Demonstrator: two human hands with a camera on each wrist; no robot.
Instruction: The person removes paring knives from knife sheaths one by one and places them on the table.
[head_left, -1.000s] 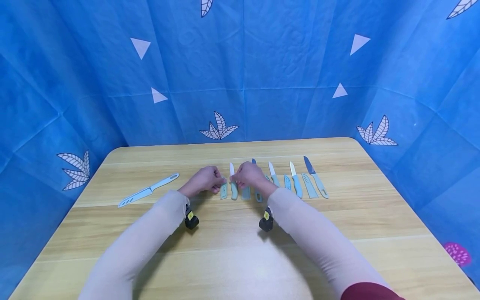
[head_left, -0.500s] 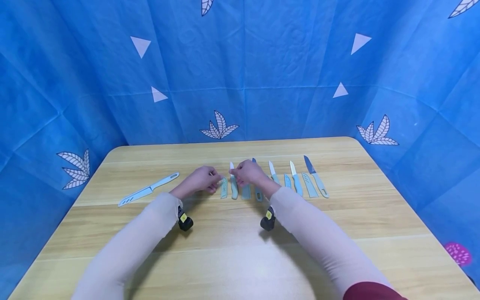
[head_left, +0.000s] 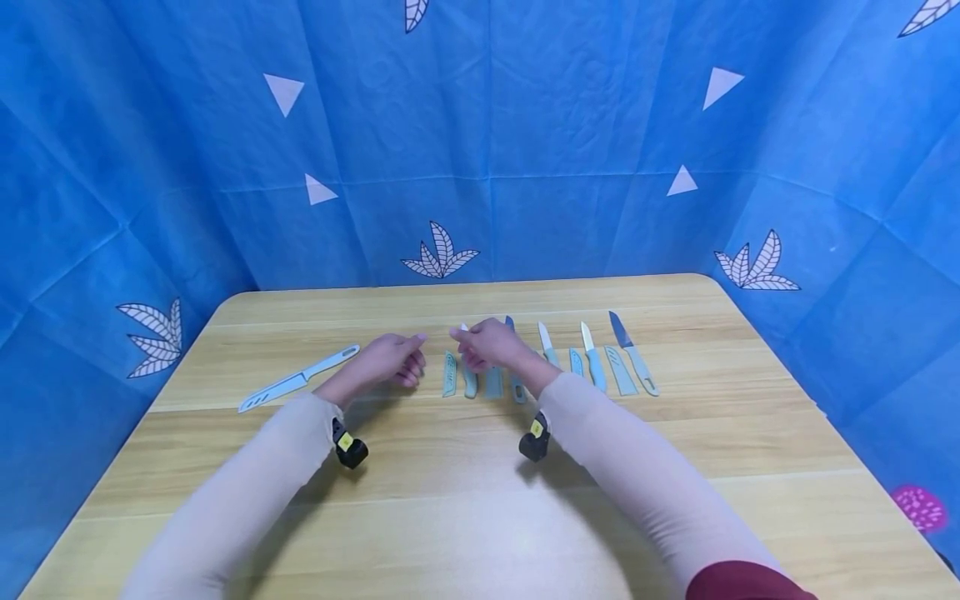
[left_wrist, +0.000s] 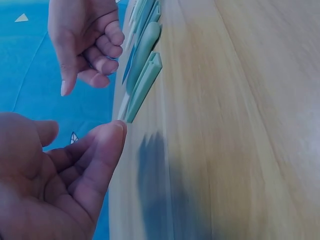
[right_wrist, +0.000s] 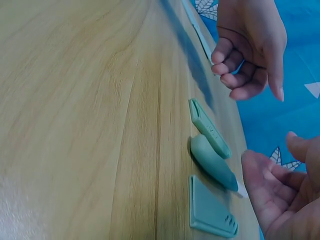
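My left hand (head_left: 384,358) hovers over the table left of the row, fingers loosely curled with nothing between them. Nearest to it lies a small green knife sheath (head_left: 449,375). My right hand (head_left: 491,343) is above a paring knife (head_left: 470,385) with a green handle, partly covering it, and holds nothing. In the right wrist view that knife (right_wrist: 212,161) lies between the narrow sheath (right_wrist: 207,127) and a wider sheath (right_wrist: 212,210). The left wrist view shows both hands apart from each other, thumbs extended, beside the row.
Further right in the row are several more knives, among them a dark-bladed knife (head_left: 632,354), with a wide sheath (head_left: 620,371) and a narrow sheath (head_left: 576,362). A long sheathed knife (head_left: 298,379) lies diagonally at the left. A blue curtain (head_left: 480,142) hangs behind the wooden table (head_left: 465,500).
My left hand has drawn away to the left from the narrow sheath, which stays on the table. My right hand has lifted slightly from the paring knife, its fingers now off it.
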